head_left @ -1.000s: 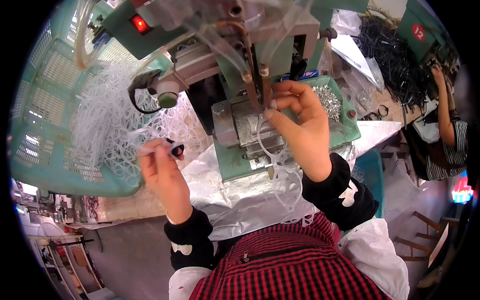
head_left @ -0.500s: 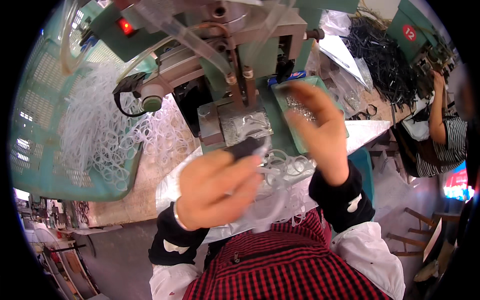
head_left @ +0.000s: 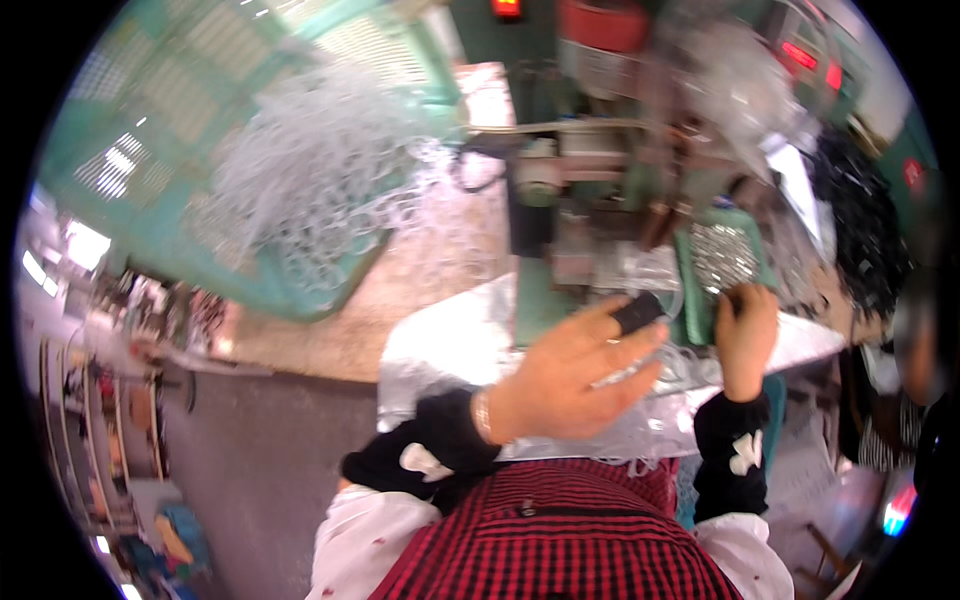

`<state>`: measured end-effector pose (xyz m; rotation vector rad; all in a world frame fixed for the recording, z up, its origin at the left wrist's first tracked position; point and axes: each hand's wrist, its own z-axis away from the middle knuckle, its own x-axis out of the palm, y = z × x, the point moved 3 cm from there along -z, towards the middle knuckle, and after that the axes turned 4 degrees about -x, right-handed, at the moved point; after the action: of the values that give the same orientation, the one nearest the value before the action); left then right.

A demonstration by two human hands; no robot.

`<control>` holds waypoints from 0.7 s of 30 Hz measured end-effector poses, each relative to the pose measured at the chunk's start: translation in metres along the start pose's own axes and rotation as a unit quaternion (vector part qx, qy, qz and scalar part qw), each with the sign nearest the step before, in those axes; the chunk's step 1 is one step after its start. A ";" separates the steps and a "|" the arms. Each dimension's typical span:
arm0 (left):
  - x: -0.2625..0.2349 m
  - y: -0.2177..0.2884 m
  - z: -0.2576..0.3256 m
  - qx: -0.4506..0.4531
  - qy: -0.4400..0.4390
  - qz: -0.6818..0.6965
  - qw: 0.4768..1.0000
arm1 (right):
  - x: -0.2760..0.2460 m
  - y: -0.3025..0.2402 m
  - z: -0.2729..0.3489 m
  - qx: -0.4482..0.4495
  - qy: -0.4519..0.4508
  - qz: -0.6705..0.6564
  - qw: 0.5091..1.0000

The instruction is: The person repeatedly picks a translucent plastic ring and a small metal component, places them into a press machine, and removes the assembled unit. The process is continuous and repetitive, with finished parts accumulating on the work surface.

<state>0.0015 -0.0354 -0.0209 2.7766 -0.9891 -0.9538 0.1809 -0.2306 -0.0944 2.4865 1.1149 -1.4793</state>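
Note:
My left hand [head_left: 575, 375], a black cover on one finger, is closed around a translucent plastic loop [head_left: 678, 300]. It sits just in front of the metal work block [head_left: 640, 268] of a green bench press [head_left: 590, 165]. At the right, my right hand [head_left: 748, 325] reaches over the near end of a green tray [head_left: 697, 310]. Its fingers are bent together and point down at the small shiny metal pieces [head_left: 724, 258] in the tray; whatever they pinch is hidden. More translucent loops [head_left: 690, 368] lie beneath and beside my left fingers.
A big green mesh basket [head_left: 345, 300] on the left overflows with translucent plastic loops [head_left: 310, 170]. Silvery sheeting [head_left: 440, 340] covers the bench's front edge. Black straps [head_left: 860, 220] are heaped at the far right, near another person. Motion blurs the picture.
The view has swung left, so the press now appears further right. My right hand, blurred above the tray before, is now down at the metal pieces. My left hand stays by the work block.

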 end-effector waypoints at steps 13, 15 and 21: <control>-0.161 -0.088 0.010 -0.231 0.107 -0.401 0.880 | 0.006 0.019 -0.007 0.159 0.053 -0.428 0.888; -0.149 -0.141 0.037 -0.257 -0.022 -0.434 0.863 | 0.008 0.006 -0.014 0.140 0.072 -0.418 0.895; -0.127 -0.223 0.130 -0.254 -0.035 -0.472 0.843 | -0.001 0.023 0.018 0.120 0.089 -0.253 0.956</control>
<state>-0.0245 0.2370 -0.1102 2.6475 0.6887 -1.1377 0.1805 -0.2547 -0.1103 2.6674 1.8173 -1.6018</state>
